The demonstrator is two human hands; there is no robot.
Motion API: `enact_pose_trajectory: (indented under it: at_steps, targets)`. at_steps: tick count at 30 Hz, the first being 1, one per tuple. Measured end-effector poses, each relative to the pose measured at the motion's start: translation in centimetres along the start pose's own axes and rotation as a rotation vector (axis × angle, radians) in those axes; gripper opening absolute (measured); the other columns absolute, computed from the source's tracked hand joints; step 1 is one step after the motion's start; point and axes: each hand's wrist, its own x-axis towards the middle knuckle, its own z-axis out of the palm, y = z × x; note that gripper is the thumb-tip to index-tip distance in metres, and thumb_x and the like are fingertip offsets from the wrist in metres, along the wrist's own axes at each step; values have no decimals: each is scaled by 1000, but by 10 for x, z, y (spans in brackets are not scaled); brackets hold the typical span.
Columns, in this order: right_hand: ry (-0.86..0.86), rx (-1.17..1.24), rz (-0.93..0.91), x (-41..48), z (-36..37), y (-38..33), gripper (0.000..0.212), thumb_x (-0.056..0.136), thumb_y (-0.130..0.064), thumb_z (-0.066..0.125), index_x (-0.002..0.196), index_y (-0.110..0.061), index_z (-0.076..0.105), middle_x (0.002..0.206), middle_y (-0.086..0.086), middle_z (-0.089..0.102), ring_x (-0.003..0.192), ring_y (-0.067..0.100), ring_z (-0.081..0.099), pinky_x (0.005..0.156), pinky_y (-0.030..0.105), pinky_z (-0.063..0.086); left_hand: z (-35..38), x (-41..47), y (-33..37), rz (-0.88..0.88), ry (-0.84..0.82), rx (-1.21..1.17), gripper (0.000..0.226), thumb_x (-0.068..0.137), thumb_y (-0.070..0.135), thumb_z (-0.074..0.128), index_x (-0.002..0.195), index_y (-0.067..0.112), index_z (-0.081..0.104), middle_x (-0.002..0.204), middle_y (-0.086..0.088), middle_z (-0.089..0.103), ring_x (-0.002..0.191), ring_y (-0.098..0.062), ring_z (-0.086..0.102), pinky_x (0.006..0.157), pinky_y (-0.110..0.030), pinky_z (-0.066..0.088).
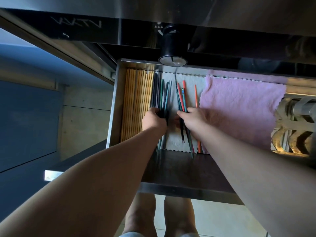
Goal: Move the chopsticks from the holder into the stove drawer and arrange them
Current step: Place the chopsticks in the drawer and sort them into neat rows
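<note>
The steel stove drawer (114, 106) stands pulled out below me. A neat row of wooden chopsticks (136, 103) lies along its left side. My left hand (153, 120) is closed around a bunch of dark and teal chopsticks (161, 96) just right of the wooden ones. My right hand (195, 118) grips a fan of red, teal and dark chopsticks (182, 98) over a white liner cloth (172, 134). One orange chopstick (196, 95) lies alone beside the pink cloth. The holder is not in view.
A pink cloth (239, 106) covers the drawer's right half. A black stove knob (171, 48) juts out above the drawer's back edge. Metal parts (294, 120) sit at the far right. My legs stand on the tiled floor (213, 218) under the drawer front.
</note>
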Motion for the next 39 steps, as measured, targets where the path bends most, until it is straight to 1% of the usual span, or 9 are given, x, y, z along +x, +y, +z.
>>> enact_pose_trajectory:
  at_steps: [4, 7, 16, 20, 23, 25, 27, 31, 39]
  targets:
    - [112, -13, -22, 0, 7, -1, 35, 88, -29, 66, 109, -2, 67, 96, 17, 71, 87, 30, 65, 71, 31, 49, 1, -2, 3, 12, 48, 47, 40, 85, 0, 58, 122, 14, 56, 107, -5, 64, 85, -19, 59, 56, -22, 45]
    - [176, 32, 7, 0, 11, -2, 44, 86, -34, 68, 121, -7, 65, 118, 9, 69, 102, 23, 64, 75, 22, 42, 1, -5, 4, 22, 66, 67, 40, 84, -4, 55, 121, 13, 52, 108, -8, 63, 88, -22, 60, 67, -32, 54]
    - [269, -68, -29, -1, 2, 0, 27, 87, -29, 64, 78, -4, 72, 70, 16, 67, 70, 33, 64, 62, 33, 49, -5, -7, 3, 68, 32, 152, 45, 83, -4, 59, 122, 16, 49, 109, -3, 48, 86, -19, 53, 72, -33, 53]
    - [290, -212, -87, 0, -14, 3, 41, 89, -25, 62, 56, -7, 48, 46, 2, 35, 52, 23, 39, 43, 30, 23, -3, -7, 5, 114, 15, 196, 37, 85, 0, 62, 114, 18, 49, 107, -2, 46, 79, -14, 50, 69, -30, 49]
    - [312, -293, -101, 1, -23, 4, 35, 88, -18, 63, 58, -6, 48, 51, 6, 39, 57, 24, 41, 50, 30, 28, 2, -10, 7, 154, 4, 254, 37, 86, -1, 57, 118, 17, 50, 111, -4, 47, 78, -15, 50, 64, -28, 42]
    - [313, -337, -103, 1, -24, 3, 14, 88, -16, 62, 85, -3, 66, 79, 14, 65, 82, 30, 60, 67, 28, 42, 5, -13, 8, 218, -8, 324, 40, 86, 1, 56, 122, 19, 51, 115, -5, 48, 85, -20, 52, 67, -32, 45]
    - [339, -362, -107, 0, -22, 2, 20, 90, -15, 61, 108, -7, 64, 106, 12, 68, 101, 32, 61, 75, 28, 42, 6, -16, 9, 326, -57, 407, 42, 88, 9, 54, 127, 24, 52, 118, -6, 47, 92, -25, 54, 71, -39, 52]
    - [347, -406, -145, 2, -21, 3, 14, 90, -14, 61, 104, -10, 60, 104, 10, 68, 92, 28, 62, 70, 27, 44, 8, -18, 8, 509, -128, 577, 39, 93, 28, 45, 131, 31, 53, 117, -6, 48, 98, -29, 53, 67, -36, 49]
    - [261, -279, -190, 4, -2, 0, 13, 85, -22, 68, 96, -15, 69, 100, 5, 72, 94, 25, 65, 74, 23, 44, 0, -13, 1, 507, -98, 616, 51, 91, 11, 48, 135, 38, 48, 120, -4, 48, 104, -28, 53, 67, -36, 48]
